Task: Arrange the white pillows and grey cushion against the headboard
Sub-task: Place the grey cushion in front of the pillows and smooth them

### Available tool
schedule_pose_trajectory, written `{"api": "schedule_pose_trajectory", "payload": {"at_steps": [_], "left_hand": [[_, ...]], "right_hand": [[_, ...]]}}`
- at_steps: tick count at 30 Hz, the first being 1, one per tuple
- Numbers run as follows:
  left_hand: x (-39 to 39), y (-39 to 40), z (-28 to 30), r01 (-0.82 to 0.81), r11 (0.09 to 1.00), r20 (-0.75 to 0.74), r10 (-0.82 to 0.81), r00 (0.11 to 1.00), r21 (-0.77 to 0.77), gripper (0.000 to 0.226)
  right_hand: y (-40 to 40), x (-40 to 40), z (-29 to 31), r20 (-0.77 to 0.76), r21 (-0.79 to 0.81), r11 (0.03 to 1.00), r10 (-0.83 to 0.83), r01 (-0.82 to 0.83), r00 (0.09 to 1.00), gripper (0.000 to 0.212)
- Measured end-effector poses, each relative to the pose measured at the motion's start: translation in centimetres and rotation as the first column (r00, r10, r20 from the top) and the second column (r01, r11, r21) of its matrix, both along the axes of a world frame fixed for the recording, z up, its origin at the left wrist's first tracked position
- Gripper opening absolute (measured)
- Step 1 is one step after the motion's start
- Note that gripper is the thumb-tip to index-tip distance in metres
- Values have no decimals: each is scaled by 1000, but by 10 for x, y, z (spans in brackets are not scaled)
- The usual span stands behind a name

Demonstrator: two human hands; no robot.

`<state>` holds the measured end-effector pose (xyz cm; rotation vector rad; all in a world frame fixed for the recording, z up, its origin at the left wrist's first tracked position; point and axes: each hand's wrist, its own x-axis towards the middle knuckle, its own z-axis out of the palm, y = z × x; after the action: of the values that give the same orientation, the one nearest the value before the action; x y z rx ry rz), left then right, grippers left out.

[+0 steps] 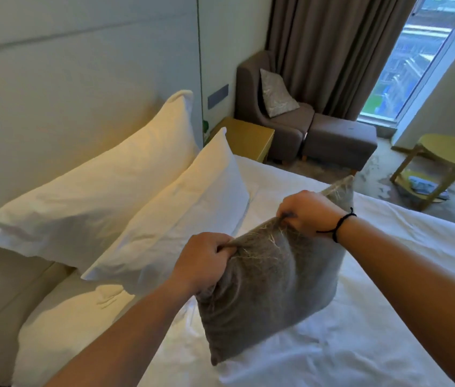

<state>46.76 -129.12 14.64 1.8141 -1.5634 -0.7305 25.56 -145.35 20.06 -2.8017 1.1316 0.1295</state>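
One grey cushion [271,283] is held above the white bed sheet [360,331], in front of the pillows. Its upper edge is gripped by both hands: the fabric is pinched in the curled fingers of the left hand [204,261] and bunched in the closed fist of the right hand [308,212]. A black cord bracelet [338,226] is worn on the right wrist. Two white pillows [86,196] [181,213] are propped one before the other against the pale headboard [67,79]. A second patterned cushion [276,93] is seen on one brown armchair [273,118], beside one footstool [338,141]. No writing can be read.
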Motion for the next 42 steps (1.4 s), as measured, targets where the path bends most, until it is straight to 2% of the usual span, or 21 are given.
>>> {"api": "schedule_pose_trajectory", "payload": {"at_steps": [4, 6, 7, 8, 10, 11, 13, 14, 16, 20, 22, 25, 29, 33, 35, 39, 42], "left_hand": [[55, -37, -5, -5, 999, -24, 4, 1000, -39, 22], [79, -57, -15, -15, 1000, -15, 15, 1000, 1, 22], [92, -65, -23, -26, 999, -8, 27, 1000, 48, 20], [105, -71, -32, -39, 994, -5, 39, 999, 104, 21], [132, -74, -58, -62, 977, 61, 50, 997, 205, 41], [146, -71, -71, -87, 968, 155, 52, 987, 233, 53], [176, -62, -94, -177, 950, 350, 79, 933, 258, 67], [190, -56, -103, -226, 934, 403, 100, 910, 277, 72], [217, -42, -119, -295, 896, 414, 143, 899, 331, 79], [243, -19, -135, -277, 845, 112, 254, 961, 458, 87], [243, -13, -136, -292, 842, 126, 264, 956, 454, 80], [241, -6, -129, -309, 848, 233, 226, 946, 430, 63], [238, 12, -105, -293, 839, 330, 146, 933, 458, 61], [243, 37, -82, -347, 784, 421, 121, 899, 515, 17], [247, 50, -76, -398, 753, 461, 143, 876, 524, 23], [262, 63, -63, -421, 779, 453, 200, 869, 465, 26], [279, 62, -47, -459, 811, 456, 275, 847, 364, 16]], "right_hand": [[-48, 89, 17, -167, -171, 983, 45, -73, 985, 26], [-68, 133, 1, -199, -253, 965, 11, -62, 980, 23], [-76, 153, -14, -198, -240, 971, -22, -27, 980, 23], [-80, 170, -34, -178, -161, 987, -60, 31, 982, 25], [-72, 199, -83, -95, 166, 967, -179, 193, 979, 44], [-63, 210, -109, -36, 329, 906, -269, 265, 963, 55], [-42, 225, -151, 72, 490, 794, -447, 359, 891, 67], [-34, 230, -164, 98, 520, 763, -501, 385, 860, 68], [-26, 237, -175, 108, 536, 736, -546, 414, 831, 68], [-27, 241, -163, 123, 589, 677, -614, 441, 779, 73], [-23, 241, -158, 119, 618, 651, -632, 441, 766, 77], [-12, 243, -153, 125, 608, 661, -627, 440, 769, 79], [9, 254, -137, 168, 551, 736, -560, 394, 811, 84], [24, 265, -120, 269, 457, 852, -405, 254, 874, 80], [27, 272, -116, 288, 419, 886, -336, 198, 897, 76], [28, 284, -110, 276, 448, 887, -260, 116, 925, 69], [28, 292, -103, 280, 490, 868, -236, 73, 930, 59]]}}
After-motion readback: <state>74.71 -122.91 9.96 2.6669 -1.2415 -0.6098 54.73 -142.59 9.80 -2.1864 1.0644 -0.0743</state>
